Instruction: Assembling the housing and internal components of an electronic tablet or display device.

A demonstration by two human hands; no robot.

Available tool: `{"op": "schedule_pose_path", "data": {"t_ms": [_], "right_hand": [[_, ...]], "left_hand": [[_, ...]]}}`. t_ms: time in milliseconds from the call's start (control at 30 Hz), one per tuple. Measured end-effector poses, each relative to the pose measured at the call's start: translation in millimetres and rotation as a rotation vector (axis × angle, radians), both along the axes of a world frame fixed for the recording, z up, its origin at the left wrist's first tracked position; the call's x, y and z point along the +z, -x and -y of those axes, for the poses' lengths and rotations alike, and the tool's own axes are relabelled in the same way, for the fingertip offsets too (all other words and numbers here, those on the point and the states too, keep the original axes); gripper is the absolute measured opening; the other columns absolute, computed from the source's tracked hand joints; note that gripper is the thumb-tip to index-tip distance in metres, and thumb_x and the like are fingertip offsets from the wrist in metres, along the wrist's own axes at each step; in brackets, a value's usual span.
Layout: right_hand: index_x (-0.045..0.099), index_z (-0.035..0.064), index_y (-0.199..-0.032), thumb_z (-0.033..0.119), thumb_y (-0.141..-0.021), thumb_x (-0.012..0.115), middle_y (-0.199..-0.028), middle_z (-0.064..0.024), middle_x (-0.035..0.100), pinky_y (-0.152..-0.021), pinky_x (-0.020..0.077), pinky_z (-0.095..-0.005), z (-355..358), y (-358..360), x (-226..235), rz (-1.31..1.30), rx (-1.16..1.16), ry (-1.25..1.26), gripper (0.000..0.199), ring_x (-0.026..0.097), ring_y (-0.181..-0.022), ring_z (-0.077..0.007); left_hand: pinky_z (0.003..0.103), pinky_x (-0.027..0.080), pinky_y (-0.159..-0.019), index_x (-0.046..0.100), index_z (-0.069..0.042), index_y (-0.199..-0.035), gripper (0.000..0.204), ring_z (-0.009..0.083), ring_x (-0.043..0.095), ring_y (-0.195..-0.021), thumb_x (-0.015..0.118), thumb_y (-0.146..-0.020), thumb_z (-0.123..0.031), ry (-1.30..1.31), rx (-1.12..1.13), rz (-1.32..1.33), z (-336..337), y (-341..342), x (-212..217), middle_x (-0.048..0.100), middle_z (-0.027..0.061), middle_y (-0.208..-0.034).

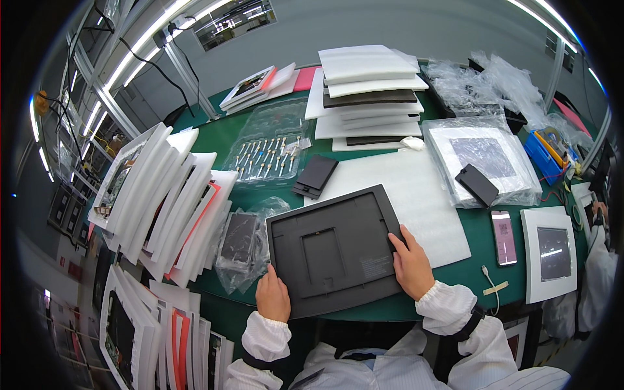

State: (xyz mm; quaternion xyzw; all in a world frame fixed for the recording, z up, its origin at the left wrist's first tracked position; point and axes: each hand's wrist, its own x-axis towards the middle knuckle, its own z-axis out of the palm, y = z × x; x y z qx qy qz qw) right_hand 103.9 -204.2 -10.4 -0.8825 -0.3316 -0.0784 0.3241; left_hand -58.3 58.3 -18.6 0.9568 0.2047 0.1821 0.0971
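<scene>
Both my hands hold a black rectangular display panel [367, 260], back side up and slightly tilted, with a rectangular recess in its middle. My left hand [273, 296] grips its lower left edge and my right hand [411, 263] its right edge. The panel covers part of a white foam sheet [429, 214]. Beyond it lie small black rectangular pieces [316, 177], stacked. To the right, a similar black piece [476, 185] rests on a white-framed panel in clear plastic [442, 146]. Left of the panel is a dark box [239, 239] in a clear bag.
Foam-wrapped panels [162, 188] stand in rows on the left. A clear tray [250, 179] holds several short cables; behind is a foam stack [370, 84]. On the right lie a phone [504, 239], a taped white cable [492, 289], a white-framed display [530, 253] and a blue bin [543, 158].
</scene>
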Motion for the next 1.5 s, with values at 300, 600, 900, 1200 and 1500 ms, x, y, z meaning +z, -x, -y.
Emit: {"op": "schedule_pose_path", "data": {"t_ms": [300,600,900,1200,1500], "right_hand": [[0.042,0.0013,-0.129,-0.004,-0.078,0.052,-0.136,-0.0285,0.034,-0.098,0.0376,-0.0426,-6,5,8,0.033,-0.040,0.214,0.052,0.045,-0.115,-0.0413],[0.042,0.0013,-0.130,0.000,-0.080,0.052,-0.136,-0.0287,0.033,-0.100,0.0353,-0.0431,-5,3,8,0.070,0.026,0.199,0.051,0.043,-0.118,-0.0410],[0.042,-0.0025,-0.127,0.017,-0.089,0.052,-0.128,-0.0242,0.046,-0.100,0.0355,-0.0421,16,13,25,0.016,0.077,0.022,0.044,0.043,-0.118,-0.0416],[0.058,0.0024,-0.094,0.009,-0.076,0.066,-0.091,-0.0132,0.058,-0.076,0.0431,-0.0396,175,21,13,-0.093,-0.610,0.043,0.020,0.054,-0.087,-0.0315],[0.059,0.0035,-0.080,0.010,-0.075,0.067,-0.079,-0.0113,0.056,-0.070,0.0415,-0.0400,193,18,-12,-0.197,-0.625,-0.075,0.012,0.053,-0.078,-0.0297]], "left_hand": [[0.037,0.047,-0.074,0.042,0.013,-0.124,0.047,0.0300,0.054,-0.082,0.054,-0.080,-0.001,-0.138,0.039,-0.101,1,-1,-1,0.056,0.0166,-0.086],[0.038,0.047,-0.072,0.042,0.013,-0.124,0.048,0.0300,0.055,-0.081,0.055,-0.080,-0.001,-0.137,0.036,-0.077,-1,4,3,0.057,0.0167,-0.085],[0.045,0.044,-0.071,0.042,0.011,-0.125,0.045,0.0385,0.055,-0.079,0.051,-0.083,-0.003,-0.034,0.036,-0.117,-9,-2,0,0.057,0.0235,-0.085],[0.029,0.050,-0.077,0.054,0.003,-0.119,0.036,0.0189,0.061,-0.091,0.057,-0.083,0.000,0.617,-0.682,-0.060,124,-38,163,0.062,0.0143,-0.104],[0.029,0.056,-0.066,0.045,0.011,-0.118,0.051,0.0223,0.064,-0.080,0.066,-0.083,-0.020,1.092,-0.530,-0.235,273,-297,55,0.060,0.0202,-0.096]]}}
